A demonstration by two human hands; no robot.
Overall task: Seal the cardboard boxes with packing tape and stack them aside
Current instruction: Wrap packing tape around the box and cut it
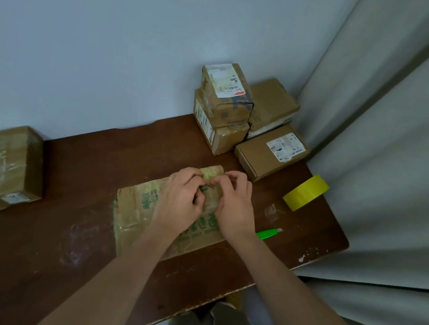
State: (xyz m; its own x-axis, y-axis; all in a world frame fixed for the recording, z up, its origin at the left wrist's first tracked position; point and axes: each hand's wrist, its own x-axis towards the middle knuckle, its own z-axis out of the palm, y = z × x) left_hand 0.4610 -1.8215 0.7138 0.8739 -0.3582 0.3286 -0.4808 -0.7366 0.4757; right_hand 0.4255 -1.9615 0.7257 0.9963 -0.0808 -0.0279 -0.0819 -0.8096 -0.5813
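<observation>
Box [143,215], printed in green and already glossy with tape, lay flat at the middle of the brown surface [33,247], directly before the person, presumably so that both hands could work its top from above. Left hand [180,198] and right hand [232,205] met over the far half of the box, fingers curled inward toward each other at the central seam. They appeared to pinch or press something small there, probably a tape end, though what lay between the fingertips was hidden; the grip on it could not be confirmed.

Tape roll [305,192], yellow, rested on its side near the right edge, just past the right hand, and a green cutter [268,233] lay beside the box's right flank; both seemed placed for a quick reach by the right hand. A stack [224,111] of boxes stood in the far corner against the wall, with a flat box [269,153] in front of it. Two more boxes [8,168] sat well apart on the left edge. Which group was finished could not be told with certainty, though the left pair showed shiny tape.

Judged stage: smoothing or starting a strip on the seam; stacking not yet done.
</observation>
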